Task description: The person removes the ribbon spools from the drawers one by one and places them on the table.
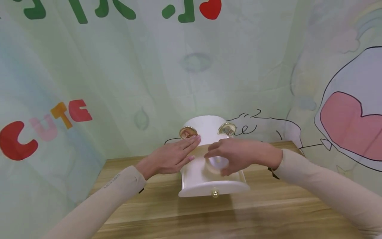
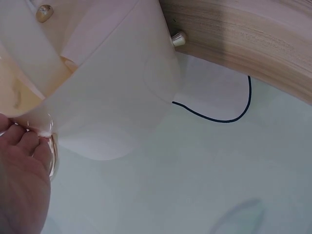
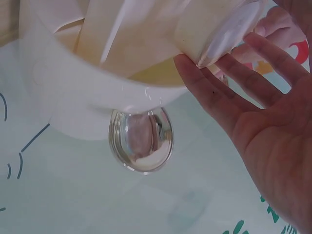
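A white rounded box (image 1: 209, 123) with gold-rimmed round ears stands on the wooden table, its front drawer (image 1: 213, 188) pulled out. Over the box's open middle, my right hand (image 1: 238, 153) holds a short cream cylinder (image 3: 217, 31) with a pale, shiny round face, fingertips and thumb around its edge. Its exact kind cannot be told. Nearly straight, the fingers of my left hand (image 1: 171, 155) rest at the box's left rim, beside the left gold-rimmed ear (image 1: 188, 132). In the left wrist view, part of that hand is cut off by the frame edge.
A gold knob (image 1: 215, 193) sits on the drawer front. The wooden table (image 1: 155, 212) extends around the box. Behind it hangs a pale green printed cloth (image 1: 143, 73) with letters and a balloon drawing. The right gold-rimmed ear (image 3: 141, 141) sticks out from the box.
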`<move>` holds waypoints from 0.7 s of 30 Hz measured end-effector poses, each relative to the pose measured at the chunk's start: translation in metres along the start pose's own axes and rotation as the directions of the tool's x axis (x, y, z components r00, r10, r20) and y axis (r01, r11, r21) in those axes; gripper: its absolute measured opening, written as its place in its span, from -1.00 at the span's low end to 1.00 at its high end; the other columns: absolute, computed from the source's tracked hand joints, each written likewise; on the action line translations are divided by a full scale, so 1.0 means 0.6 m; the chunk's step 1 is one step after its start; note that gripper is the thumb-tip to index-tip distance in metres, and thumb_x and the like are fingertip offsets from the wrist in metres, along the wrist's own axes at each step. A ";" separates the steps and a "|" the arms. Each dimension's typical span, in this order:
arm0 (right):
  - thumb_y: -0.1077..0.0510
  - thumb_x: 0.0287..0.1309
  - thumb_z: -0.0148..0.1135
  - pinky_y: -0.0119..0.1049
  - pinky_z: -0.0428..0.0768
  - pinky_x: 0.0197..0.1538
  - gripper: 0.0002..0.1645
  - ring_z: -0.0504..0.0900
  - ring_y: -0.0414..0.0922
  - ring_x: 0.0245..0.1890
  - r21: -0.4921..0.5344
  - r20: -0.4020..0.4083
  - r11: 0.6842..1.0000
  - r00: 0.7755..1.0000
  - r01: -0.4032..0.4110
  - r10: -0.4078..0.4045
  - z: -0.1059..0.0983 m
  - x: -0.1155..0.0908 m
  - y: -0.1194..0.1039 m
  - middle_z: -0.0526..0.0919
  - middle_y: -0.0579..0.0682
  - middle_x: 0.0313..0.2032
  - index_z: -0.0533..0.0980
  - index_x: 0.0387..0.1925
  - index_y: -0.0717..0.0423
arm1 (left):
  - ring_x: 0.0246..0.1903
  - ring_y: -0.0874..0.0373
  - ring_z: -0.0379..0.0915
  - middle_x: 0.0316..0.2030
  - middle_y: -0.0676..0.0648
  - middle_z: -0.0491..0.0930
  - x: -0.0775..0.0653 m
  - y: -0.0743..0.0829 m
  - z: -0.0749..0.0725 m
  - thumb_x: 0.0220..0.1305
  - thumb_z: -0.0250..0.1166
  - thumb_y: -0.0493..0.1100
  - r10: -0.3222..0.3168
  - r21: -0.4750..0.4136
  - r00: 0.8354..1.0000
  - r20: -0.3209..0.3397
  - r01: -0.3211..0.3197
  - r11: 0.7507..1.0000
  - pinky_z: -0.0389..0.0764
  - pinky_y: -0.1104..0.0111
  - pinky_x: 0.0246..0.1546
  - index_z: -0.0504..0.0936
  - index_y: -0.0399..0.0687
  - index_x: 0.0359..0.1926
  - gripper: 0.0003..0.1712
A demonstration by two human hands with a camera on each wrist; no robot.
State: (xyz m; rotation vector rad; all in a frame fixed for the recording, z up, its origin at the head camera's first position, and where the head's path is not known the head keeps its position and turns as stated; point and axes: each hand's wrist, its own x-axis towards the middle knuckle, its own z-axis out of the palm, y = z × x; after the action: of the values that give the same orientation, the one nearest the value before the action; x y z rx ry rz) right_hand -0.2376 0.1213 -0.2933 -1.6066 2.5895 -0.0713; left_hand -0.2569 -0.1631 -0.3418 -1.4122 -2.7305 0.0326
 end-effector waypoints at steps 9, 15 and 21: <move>0.10 0.09 0.54 0.00 0.71 0.16 -0.31 0.73 0.06 0.10 0.008 -0.080 0.999 0.996 -0.044 0.044 -0.018 -0.042 0.008 0.71 0.11 0.18 0.59 0.29 0.09 | 0.69 -0.03 -0.06 0.70 -0.14 -0.08 0.003 0.000 -0.001 0.72 -0.19 0.10 -0.001 0.008 1.000 0.013 0.001 1.000 0.18 0.10 0.65 -0.08 -0.18 0.69 -0.25; 0.06 0.11 0.54 0.03 0.72 0.13 -0.34 0.72 0.10 0.10 -0.013 -0.126 0.997 0.989 -0.082 0.080 -0.024 -0.068 0.014 0.68 0.14 0.19 0.61 0.27 0.06 | 0.68 -0.04 -0.03 0.69 -0.16 -0.05 0.000 0.001 -0.003 0.72 -0.17 0.09 0.003 0.024 1.000 0.004 -0.003 1.000 0.21 0.09 0.64 -0.06 -0.20 0.68 -0.25; 0.06 0.08 0.57 0.01 0.72 0.10 -0.35 0.72 0.08 0.09 -0.012 -0.172 0.992 0.978 -0.124 0.120 -0.024 -0.093 0.024 0.67 0.10 0.18 0.62 0.23 0.04 | 0.68 -0.04 -0.02 0.69 -0.16 -0.05 0.000 0.001 -0.002 0.72 -0.17 0.09 0.007 0.038 1.000 0.006 -0.007 0.999 0.20 0.10 0.64 -0.07 -0.21 0.68 -0.24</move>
State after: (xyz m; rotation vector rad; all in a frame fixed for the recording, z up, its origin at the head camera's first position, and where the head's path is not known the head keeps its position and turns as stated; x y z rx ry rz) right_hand -0.2274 0.1776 -0.2773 -1.5064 2.8218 -0.1789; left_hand -0.2567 -0.1627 -0.3405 -1.4143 -2.7144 0.0883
